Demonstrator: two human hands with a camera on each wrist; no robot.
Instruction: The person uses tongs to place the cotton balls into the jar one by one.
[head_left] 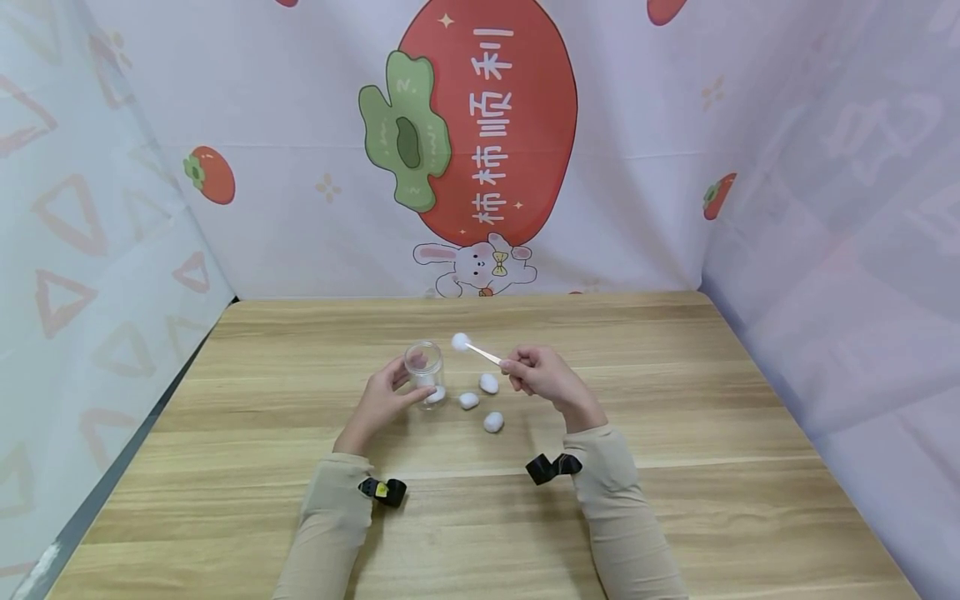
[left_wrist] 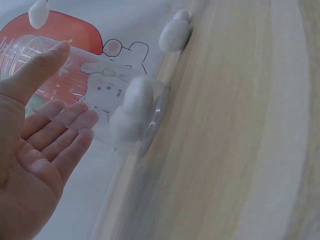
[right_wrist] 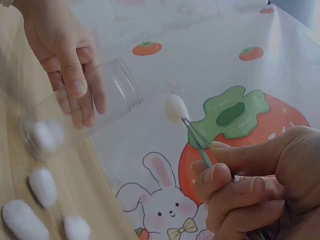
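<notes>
Clear jar (head_left: 435, 372) upright w/ white cotton balls (head_left: 436, 395) at btm, 3 more nr it, 1 up in tweezers (head_left: 483, 354).

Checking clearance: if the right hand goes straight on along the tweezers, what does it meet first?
Way looks free: in the head view, the right hand's line through the tweezers and held cotton ball passes just above the rim of the clear jar. Depth is unclear, so clipping it can't be ruled out.

A white cotton ball (right_wrist: 176, 108) is pinched in tweezers (right_wrist: 200, 146) held by the right hand (right_wrist: 250, 187); to the left, a clear jar (right_wrist: 119, 87) is gripped by the left hand (right_wrist: 70, 60), near three loose balls (right_wrist: 43, 187).
</notes>
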